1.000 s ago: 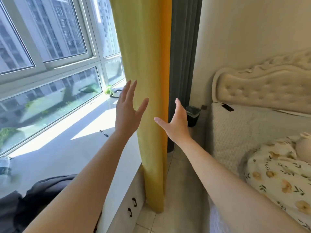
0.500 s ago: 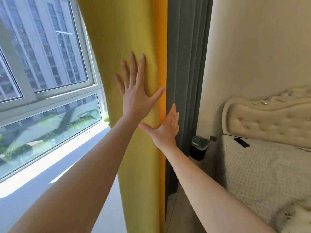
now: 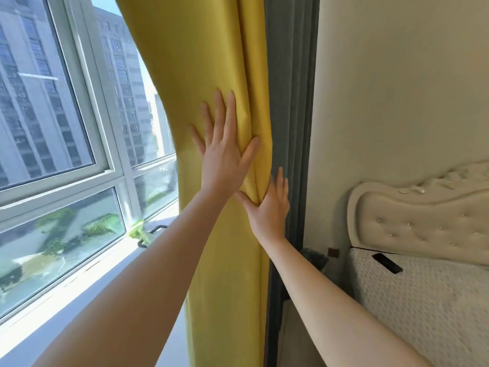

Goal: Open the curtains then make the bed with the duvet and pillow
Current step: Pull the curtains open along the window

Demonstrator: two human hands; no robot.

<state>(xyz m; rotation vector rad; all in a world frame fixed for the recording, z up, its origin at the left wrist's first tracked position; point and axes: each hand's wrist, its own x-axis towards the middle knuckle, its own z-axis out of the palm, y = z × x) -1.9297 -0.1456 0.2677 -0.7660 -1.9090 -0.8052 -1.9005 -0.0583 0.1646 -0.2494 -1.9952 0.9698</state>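
Note:
A yellow curtain hangs bunched at the right end of the window, with a grey curtain beside it against the wall. My left hand lies flat on the yellow fabric, fingers straight and spread, pressing it toward the wall. My right hand sits just below and to the right, thumb and fingers straight, pressing the yellow curtain's folded edge where it meets the grey one. The bed shows at the lower right with a white textured mattress cover. No duvet or pillow is in view.
A large window fills the left, with a pale sill below it. A cream tufted headboard stands against the right wall. A dark flat object lies on the mattress by the headboard. A dark bin sits between curtain and bed.
Both hands rose from open air to the yellow curtain, then pushed it rightward. The fabric now bunches in folds between them, and more window shows on the left.

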